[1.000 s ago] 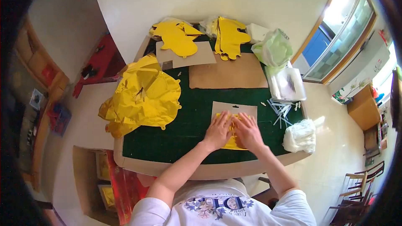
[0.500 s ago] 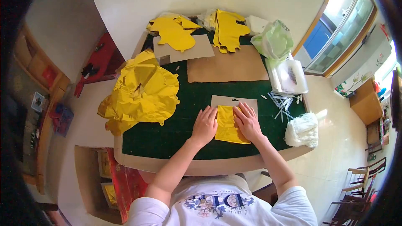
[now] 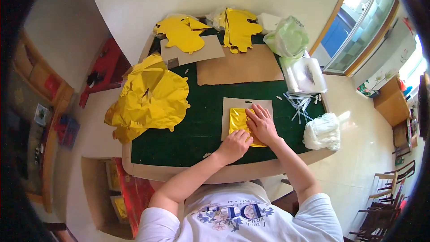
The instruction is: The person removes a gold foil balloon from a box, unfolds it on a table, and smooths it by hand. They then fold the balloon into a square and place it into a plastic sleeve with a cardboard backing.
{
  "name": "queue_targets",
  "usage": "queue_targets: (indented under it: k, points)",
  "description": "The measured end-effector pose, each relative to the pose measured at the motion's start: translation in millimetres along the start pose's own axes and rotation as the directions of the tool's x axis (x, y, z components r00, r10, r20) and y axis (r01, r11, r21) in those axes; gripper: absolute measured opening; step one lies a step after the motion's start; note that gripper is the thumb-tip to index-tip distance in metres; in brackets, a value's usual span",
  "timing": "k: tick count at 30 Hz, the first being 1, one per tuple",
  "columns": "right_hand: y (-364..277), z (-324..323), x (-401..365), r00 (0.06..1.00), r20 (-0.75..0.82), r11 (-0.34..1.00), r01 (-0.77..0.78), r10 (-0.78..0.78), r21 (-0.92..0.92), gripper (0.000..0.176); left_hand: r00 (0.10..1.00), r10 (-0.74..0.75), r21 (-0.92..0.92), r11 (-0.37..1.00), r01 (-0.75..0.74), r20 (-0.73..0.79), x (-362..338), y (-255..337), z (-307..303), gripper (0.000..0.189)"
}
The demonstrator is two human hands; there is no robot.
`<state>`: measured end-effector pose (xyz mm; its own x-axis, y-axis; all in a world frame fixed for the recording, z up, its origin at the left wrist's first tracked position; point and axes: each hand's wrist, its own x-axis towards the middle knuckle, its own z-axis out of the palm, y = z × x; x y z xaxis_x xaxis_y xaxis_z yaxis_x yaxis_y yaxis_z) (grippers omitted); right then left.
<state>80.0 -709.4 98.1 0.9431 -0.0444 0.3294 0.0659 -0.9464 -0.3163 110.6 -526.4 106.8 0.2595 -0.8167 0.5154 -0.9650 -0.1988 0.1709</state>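
Note:
A gold foil balloon, folded into a flat rectangle, lies on a grey cardboard card with a hang slot at its top. My right hand rests flat across the foil's right half, fingers stretched toward the card's top. At the lower left of the foil, my left hand has its fingers curled in and closed on the near edge. Both hands cover part of the foil. To the left, a large crumpled heap of gold foil balloons spreads over the table's edge.
Flat gold foil shapes lie at the back on cardboard sheets. On the right are a green plastic bag, clear plastic sleeves, several thin straws and a white plastic bundle. The green tabletop has a tan rim.
My left hand has moved from the foil's left side down to its near edge, its fingers curling. The right hand stays pressed on the foil. The view has shifted slightly.

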Motion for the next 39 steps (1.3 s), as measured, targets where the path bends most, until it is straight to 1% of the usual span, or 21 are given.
queue_targets:
  k: [1,4,7,10,13,16,19,22,24,25,26,29,30,33,36,37,39]
  points:
    - [-0.3,-1.2,0.4,1.000,0.005,1.000,-0.005,0.005,0.004,0.040,1.000,0.017,0.012,1.000,-0.016,-0.018,1.3,-0.2,0.3,0.015]
    - [1.7,-1.6,1.7,1.000,0.023,1.000,0.000,0.000,0.014,0.040,1.000,-0.004,0.039,0.999,0.005,-0.029,4.5,-0.8,0.8,0.009]
    - [5.8,-2.4,3.3,0.999,0.047,1.000,0.017,-0.017,0.017,0.039,0.996,-0.007,0.069,0.998,0.014,-0.094,13.9,-0.5,-1.0,0.007]
    - [10.4,-3.2,7.6,0.998,0.048,0.999,0.044,-0.045,0.018,0.039,0.995,-0.004,0.146,0.989,0.020,-0.104,14.8,2.0,6.1,0.008]
    - [13.2,-2.6,15.0,0.995,0.033,0.996,0.090,-0.091,0.019,0.038,0.989,-0.021,0.177,0.983,0.047,-0.146,16.0,1.3,10.7,0.008]
    - [15.1,-1.2,22.3,0.991,0.025,0.992,0.128,-0.129,0.020,0.037,0.995,-0.049,0.193,0.979,0.065,-0.088,10.6,-0.8,11.5,0.008]
    - [17.0,-0.1,32.0,0.987,0.037,0.987,0.154,-0.155,0.033,0.037,0.987,-0.037,0.194,0.979,0.067,-0.154,10.0,-4.8,9.6,0.007]
    - [22.0,1.0,39.3,0.982,0.107,0.987,0.153,-0.158,0.058,0.037,0.981,-0.099,0.233,0.963,0.136,-0.165,27.3,-5.9,6.4,0.007]
    - [26.7,2.2,41.3,0.976,0.158,0.988,0.143,-0.149,0.052,0.040,0.986,-0.138,0.284,0.945,0.160,-0.096,38.8,2.8,9.4,0.008]
    - [29.3,3.7,41.6,0.976,0.149,0.987,0.148,-0.157,0.068,0.040,0.985,-0.158,0.313,0.934,0.171,-0.068,46.0,6.8,12.2,0.008]
    - [30.0,4.5,41.2,0.976,0.142,0.984,0.155,-0.166,0.084,0.041,0.987,-0.128,0.310,0.938,0.152,-0.095,51.3,10.7,19.0,0.008]
    - [32.1,6.8,38.1,0.978,0.122,0.984,0.157,-0.167,0.084,0.042,0.992,-0.092,0.372,0.921,0.116,-0.083,58.9,19.6,35.6,0.007]
    - [32.0,7.0,37.2,0.980,0.114,0.985,0.153,-0.162,0.076,0.042,0.992,-0.067,0.344,0.934,0.100,-0.108,57.9,19.0,38.8,0.006]
    - [29.6,9.7,33.9,0.986,0.065,0.987,0.153,-0.156,0.050,0.042,0.994,-0.043,0.269,0.961,0.069,-0.101,48.1,20.8,40.6,0.007]
    - [26.9,7.6,28.7,0.986,0.022,0.986,0.165,-0.165,0.030,0.040,0.988,-0.077,0.218,0.970,0.105,-0.136,35.6,22.2,25.4,0.007]
    - [25.0,6.1,27.7,0.985,0.007,0.985,0.170,-0.170,0.026,0.040,0.988,-0.079,0.229,0.967,0.107,-0.131,29.5,18.5,20.7,0.007]
    - [24.4,3.5,29.3,0.990,0.043,0.990,0.136,-0.138,0.028,0.040,0.989,-0.089,0.254,0.960,0.117,-0.117,14.5,9.7,11.0,0.007]
